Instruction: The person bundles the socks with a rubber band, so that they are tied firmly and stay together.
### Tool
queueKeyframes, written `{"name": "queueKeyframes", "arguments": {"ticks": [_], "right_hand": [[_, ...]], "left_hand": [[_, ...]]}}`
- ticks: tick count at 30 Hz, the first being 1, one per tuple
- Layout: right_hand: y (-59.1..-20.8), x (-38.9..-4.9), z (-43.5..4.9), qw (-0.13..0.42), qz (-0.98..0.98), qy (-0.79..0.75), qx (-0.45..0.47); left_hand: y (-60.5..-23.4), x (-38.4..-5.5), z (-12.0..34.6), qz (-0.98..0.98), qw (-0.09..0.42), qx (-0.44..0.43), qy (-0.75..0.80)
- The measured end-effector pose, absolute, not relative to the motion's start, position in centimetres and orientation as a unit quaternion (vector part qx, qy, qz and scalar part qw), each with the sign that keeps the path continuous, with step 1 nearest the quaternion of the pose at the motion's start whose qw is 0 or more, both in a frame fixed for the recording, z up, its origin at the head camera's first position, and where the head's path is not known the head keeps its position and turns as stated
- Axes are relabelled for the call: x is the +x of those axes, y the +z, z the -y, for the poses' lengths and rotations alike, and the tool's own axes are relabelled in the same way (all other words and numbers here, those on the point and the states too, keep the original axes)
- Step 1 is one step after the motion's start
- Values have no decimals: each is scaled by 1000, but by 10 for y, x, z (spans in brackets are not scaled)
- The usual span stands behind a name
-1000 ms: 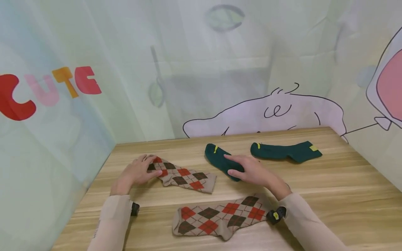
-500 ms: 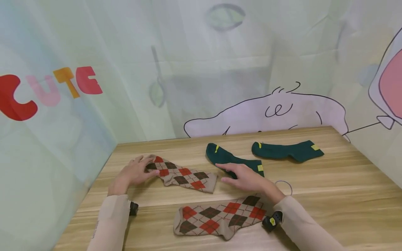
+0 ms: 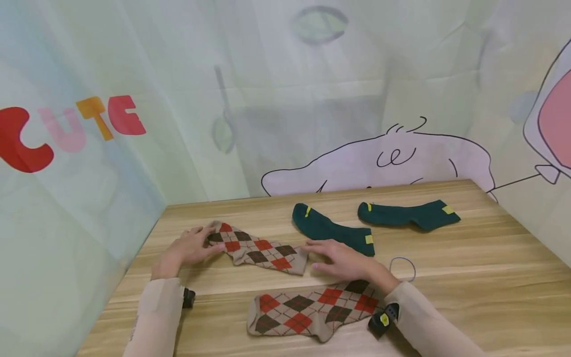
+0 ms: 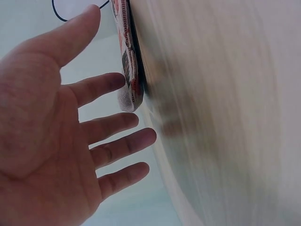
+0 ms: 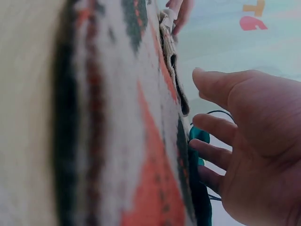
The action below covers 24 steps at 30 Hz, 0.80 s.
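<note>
My left hand [image 3: 189, 246] and right hand [image 3: 341, 258], fingers flat, grip nothing at the ends of the argyle sock [image 3: 258, 248], lying left-to-right.

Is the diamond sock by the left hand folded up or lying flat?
Lying flat. The diamond sock is spread out full length on the table, with no fold showing; the left hand touches one end.

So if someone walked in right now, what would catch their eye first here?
Probably the two argyle socks: the far argyle sock lies between both hands, the left hand touching its left end and the right hand reaching its right end. The near argyle sock lies at the table's front edge. Behind, two dark green socks lie flat on the wooden table.
</note>
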State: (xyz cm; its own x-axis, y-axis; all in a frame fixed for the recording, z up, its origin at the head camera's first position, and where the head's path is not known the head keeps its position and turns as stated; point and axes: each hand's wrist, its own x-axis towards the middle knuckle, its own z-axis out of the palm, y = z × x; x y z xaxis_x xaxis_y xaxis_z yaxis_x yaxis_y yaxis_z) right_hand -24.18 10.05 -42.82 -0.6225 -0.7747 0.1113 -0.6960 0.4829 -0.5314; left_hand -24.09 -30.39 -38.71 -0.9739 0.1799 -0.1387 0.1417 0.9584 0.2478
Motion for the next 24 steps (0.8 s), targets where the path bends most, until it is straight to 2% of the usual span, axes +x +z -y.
{"name": "queueKeyframes", "arguments": {"ticks": [11, 24], "right_hand": [[-427, -239, -102, 82, -861, -236, -442], [-425, -240, -102, 108, -846, -299, -428]], "left_hand": [[-388, -242, 302, -985, 82, 88, 121], [-384, -244, 300, -984, 62, 107, 131]]}}
